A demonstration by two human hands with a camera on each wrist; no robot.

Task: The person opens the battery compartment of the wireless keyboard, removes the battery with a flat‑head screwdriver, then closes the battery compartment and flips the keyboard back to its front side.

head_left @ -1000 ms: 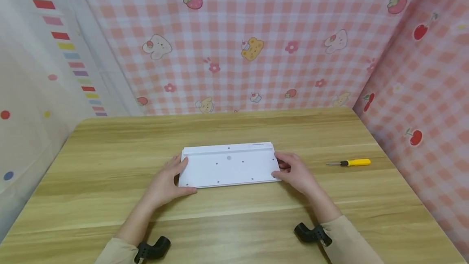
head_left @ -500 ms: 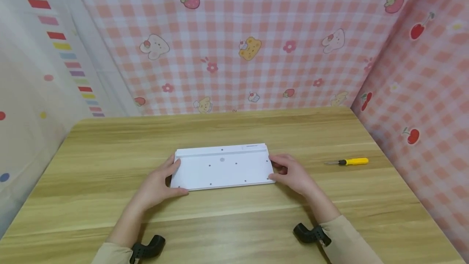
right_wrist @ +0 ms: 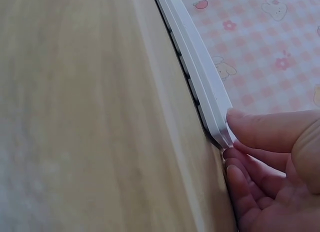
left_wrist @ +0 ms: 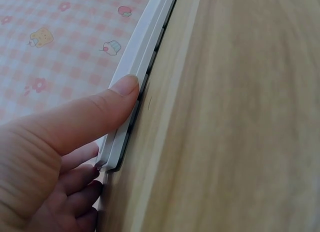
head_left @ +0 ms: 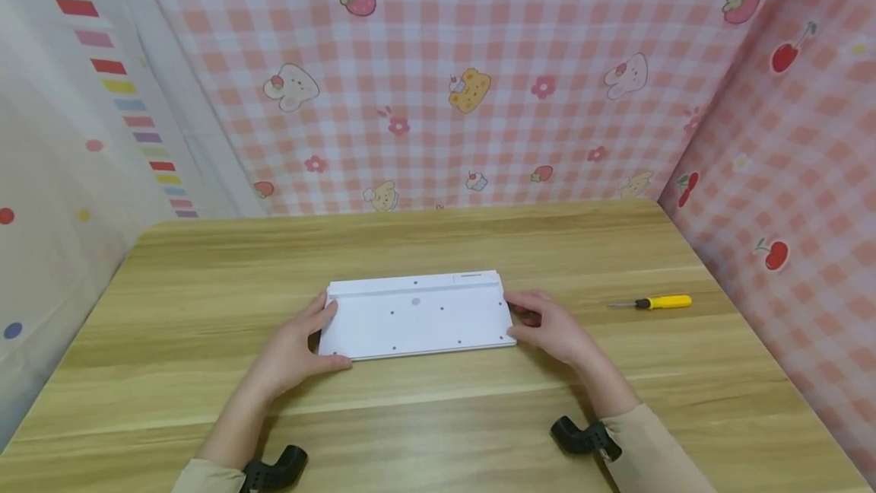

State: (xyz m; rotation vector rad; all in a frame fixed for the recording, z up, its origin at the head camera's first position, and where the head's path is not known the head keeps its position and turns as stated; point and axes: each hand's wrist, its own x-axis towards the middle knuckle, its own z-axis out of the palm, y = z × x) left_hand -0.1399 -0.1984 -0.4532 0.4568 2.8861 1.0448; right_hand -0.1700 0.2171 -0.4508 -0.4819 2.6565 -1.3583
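A white keyboard lies face down near the middle of the wooden table, its back dotted with several small dark screw spots. My left hand grips its left end, thumb along the near edge and fingers at the side. At the opposite end my right hand holds the right side between thumb and fingers. In the left wrist view the thumb presses the long edge of the keyboard, with dark keys showing on its underside. The right wrist view has the thumb at the keyboard's corner and the other fingers curled below.
A screwdriver with a yellow handle lies to the right of the right hand, its tip facing left. Behind the wooden table hangs a pink checked cloth. Black wrist-worn devices sit at both sleeves.
The keyboard has shifted a little to the left and slightly nearer the person, with both hands staying on its ends. The screwdriver has stayed put.
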